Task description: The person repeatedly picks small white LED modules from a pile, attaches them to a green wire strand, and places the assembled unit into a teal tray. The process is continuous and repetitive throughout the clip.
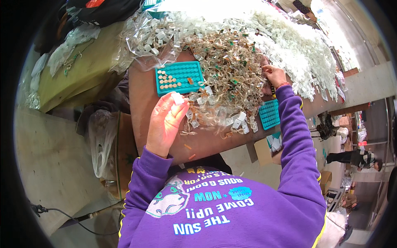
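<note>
Raised over the near left part of the table, my left hand pinches a small white square piece between thumb and fingertips. Just beyond it lies a teal tray with rows of pockets; round beige pieces fill some of them on the left side, and an orange-brown piece sits farther right. My right hand reaches to the right edge of a heap of clear and brown small plastic-looking pieces. Its fingers are closed together at the heap; what they hold, if anything, is too small to make out.
White pieces form a large pile at the far right. A clear plastic bag of white pieces lies behind the tray. A second teal tray rests at the table's right front edge. Far right, a person stands in the room.
</note>
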A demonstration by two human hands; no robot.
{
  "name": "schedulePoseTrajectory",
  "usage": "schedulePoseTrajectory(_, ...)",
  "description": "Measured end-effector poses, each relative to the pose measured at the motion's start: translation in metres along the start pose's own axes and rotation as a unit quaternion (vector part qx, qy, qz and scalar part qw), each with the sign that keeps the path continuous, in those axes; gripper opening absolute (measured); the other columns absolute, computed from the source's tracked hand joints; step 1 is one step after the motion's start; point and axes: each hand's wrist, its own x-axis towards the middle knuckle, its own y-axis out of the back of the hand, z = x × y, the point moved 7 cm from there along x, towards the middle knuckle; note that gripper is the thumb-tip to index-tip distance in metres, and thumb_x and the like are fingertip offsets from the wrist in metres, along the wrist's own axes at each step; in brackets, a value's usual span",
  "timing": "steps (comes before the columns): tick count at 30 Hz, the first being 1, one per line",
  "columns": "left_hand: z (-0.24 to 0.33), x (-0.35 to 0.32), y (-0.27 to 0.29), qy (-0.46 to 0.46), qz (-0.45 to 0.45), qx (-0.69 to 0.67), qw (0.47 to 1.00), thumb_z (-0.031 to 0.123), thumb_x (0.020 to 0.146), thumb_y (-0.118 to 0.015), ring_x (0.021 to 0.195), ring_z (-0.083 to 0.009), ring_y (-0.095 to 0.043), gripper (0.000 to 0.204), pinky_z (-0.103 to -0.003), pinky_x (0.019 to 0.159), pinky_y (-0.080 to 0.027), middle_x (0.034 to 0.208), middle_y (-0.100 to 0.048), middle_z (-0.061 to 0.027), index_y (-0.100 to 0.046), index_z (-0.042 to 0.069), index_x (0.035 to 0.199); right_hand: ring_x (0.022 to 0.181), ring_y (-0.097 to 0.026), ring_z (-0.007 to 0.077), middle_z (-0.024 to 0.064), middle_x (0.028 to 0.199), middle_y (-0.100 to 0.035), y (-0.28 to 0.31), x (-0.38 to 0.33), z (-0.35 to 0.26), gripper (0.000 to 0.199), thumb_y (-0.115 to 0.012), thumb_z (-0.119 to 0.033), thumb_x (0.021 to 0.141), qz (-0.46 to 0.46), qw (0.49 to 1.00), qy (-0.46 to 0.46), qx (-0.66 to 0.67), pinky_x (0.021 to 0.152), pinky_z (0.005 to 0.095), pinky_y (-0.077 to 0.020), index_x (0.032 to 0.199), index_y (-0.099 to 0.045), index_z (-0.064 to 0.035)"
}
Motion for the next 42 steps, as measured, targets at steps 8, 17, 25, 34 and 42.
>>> schedulePoseTrajectory(8, 0.002, 0.001, 0.002, -0.007, 0.008, 0.065, 0.998, 0.008, 0.093, -0.061, 0.108, -0.0302, -0.063, 0.021, -0.041, 0.098, -0.051, 0.111, -0.063, -0.0169, -0.057, 0.000, 0.112, 0.063, -0.065, 0.0107, 0.0055, 0.069, -0.070, 0.006, -0.001, 0.016, 0.010, -0.073, -0.016, 0.079, 0.015, 0.988, -0.083, 0.128, 0.060, 0.0269, -0.0513, 0.084, -0.073, -0.0072)
schedulePoseTrajectory(17, 0.006, -0.002, 0.004, -0.034, 0.019, 0.097, 0.995, 0.009, 0.093, -0.063, 0.108, -0.0308, -0.062, 0.024, -0.041, 0.100, -0.049, 0.112, -0.063, -0.0171, -0.057, -0.001, 0.114, 0.070, -0.063, 0.0077, 0.0041, 0.085, -0.071, 0.004, -0.007, 0.037, 0.017, -0.070, -0.008, 0.083, -0.008, 0.945, -0.124, 0.303, 0.066, 0.0220, -0.0509, 0.097, -0.071, -0.0006)
schedulePoseTrajectory(25, 0.006, -0.001, 0.006, -0.035, 0.008, 0.119, 0.992, 0.008, 0.094, -0.060, 0.107, -0.0294, -0.063, 0.023, -0.040, 0.098, -0.051, 0.111, -0.063, -0.0156, -0.057, 0.000, 0.115, 0.073, -0.061, 0.0076, 0.0019, 0.082, -0.070, 0.009, -0.008, 0.041, 0.019, -0.074, -0.010, 0.079, 0.007, 0.956, -0.102, 0.276, 0.069, 0.0219, -0.0485, 0.096, -0.073, -0.0016)
schedulePoseTrajectory(34, 0.003, -0.001, 0.007, -0.001, 0.018, 0.093, 0.996, 0.013, 0.096, -0.059, 0.103, -0.0255, -0.065, 0.024, -0.038, 0.095, -0.053, 0.107, -0.065, -0.0123, -0.055, 0.001, 0.116, 0.069, -0.058, 0.0071, 0.0006, 0.078, -0.067, 0.003, -0.011, 0.053, 0.014, -0.074, -0.007, 0.079, -0.022, 0.886, -0.140, 0.441, 0.063, 0.0214, -0.0450, 0.091, -0.072, -0.0011)
schedulePoseTrajectory(42, -0.001, -0.005, 0.005, 0.026, 0.027, 0.075, 0.996, 0.014, 0.094, -0.062, 0.097, -0.0212, -0.065, 0.025, -0.038, 0.093, -0.053, 0.106, -0.065, -0.0099, -0.057, 0.002, 0.115, 0.081, -0.062, 0.0102, 0.0042, 0.089, -0.069, 0.052, -0.046, -0.076, 0.013, -0.068, -0.004, 0.086, -0.018, 0.870, -0.060, 0.489, 0.075, 0.0236, -0.0497, 0.098, -0.069, 0.0013)
